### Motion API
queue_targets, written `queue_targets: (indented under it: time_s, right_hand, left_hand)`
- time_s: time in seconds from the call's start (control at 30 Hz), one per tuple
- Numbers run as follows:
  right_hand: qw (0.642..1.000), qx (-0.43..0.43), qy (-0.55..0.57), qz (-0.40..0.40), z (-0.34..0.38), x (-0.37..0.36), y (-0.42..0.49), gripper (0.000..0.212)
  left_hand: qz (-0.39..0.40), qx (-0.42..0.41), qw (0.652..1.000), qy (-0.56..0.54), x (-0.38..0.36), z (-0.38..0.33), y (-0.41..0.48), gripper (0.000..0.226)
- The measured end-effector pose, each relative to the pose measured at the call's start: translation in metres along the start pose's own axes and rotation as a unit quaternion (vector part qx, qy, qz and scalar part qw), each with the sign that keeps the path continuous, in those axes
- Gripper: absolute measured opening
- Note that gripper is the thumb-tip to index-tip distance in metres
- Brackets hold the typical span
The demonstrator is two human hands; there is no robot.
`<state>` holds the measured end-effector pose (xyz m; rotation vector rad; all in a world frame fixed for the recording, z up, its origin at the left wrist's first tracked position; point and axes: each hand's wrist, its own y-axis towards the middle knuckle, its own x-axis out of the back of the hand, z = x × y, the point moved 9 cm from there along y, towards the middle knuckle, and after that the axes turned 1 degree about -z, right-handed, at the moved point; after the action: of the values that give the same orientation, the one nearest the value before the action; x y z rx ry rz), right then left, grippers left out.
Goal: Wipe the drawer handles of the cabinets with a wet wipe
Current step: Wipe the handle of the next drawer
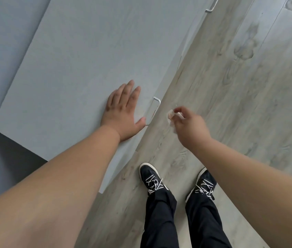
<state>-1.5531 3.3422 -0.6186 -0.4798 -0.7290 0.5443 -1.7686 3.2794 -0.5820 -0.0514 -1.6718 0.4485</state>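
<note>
**A:** Wipe, quick?

**B:** The wet wipe (170, 116) is scrunched small and pinched in the right hand (190, 126), fingertips (177, 110) curled tight on it. It looks soft, light and limp, probably damp. A pinch holds it fine, but I'd fold it round the bar to clean.

**A:** Handle?

**B:** The near drawer handle (153, 111) is a thin pale metal loop, so stiff, fixed and likely slick. It sits between the hands, near the right fingertips but apart. The wipe isn't touching it.

**A:** Left hand?

**B:** The left hand (122, 111) lies flat on the cabinet top (70, 68), fingers (130, 86) straight and slightly spread, holding nothing. The thumb reaches toward the handle's near end. Can't tell if it touches.

**A:** More handles?

**B:** There's a second handle (212, 5), well beyond both sets of fingers.
</note>
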Motion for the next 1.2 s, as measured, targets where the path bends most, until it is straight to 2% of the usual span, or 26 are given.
queue_targets:
  time_s: [0.2, 0.47, 0.63, 0.73, 0.93, 1.2]
  right_hand:
    - [0.986, -0.02, 0.146, -0.073, 0.002, -0.004, 0.036, 0.007]
    - [0.974, 0.009, 0.221, -0.049, 0.017, -0.041, 0.051, 0.008]
    - [0.981, 0.02, 0.188, -0.049, 0.022, -0.036, 0.061, 0.005]
    - [0.988, 0.044, 0.137, -0.052, 0.032, -0.033, 0.065, 0.01]
    - [0.988, 0.036, 0.134, -0.065, 0.014, -0.031, 0.052, 0.02]
    - [0.987, 0.074, 0.122, -0.067, 0.019, -0.038, 0.058, 0.01]
  left_hand:
    - [-0.111, -0.044, 0.993, -0.02, -0.002, 0.002, -0.001, 0.094]
    - [-0.125, -0.044, 0.991, -0.018, 0.001, 0.003, -0.002, 0.095]
    - [-0.124, -0.039, 0.991, -0.014, 0.0, 0.003, -0.002, 0.095]
    - [-0.122, -0.039, 0.992, -0.014, 0.0, 0.003, -0.001, 0.095]
    - [-0.115, -0.036, 0.993, -0.016, -0.001, 0.004, -0.001, 0.095]
    - [-0.115, -0.036, 0.992, -0.019, -0.001, 0.003, -0.001, 0.094]
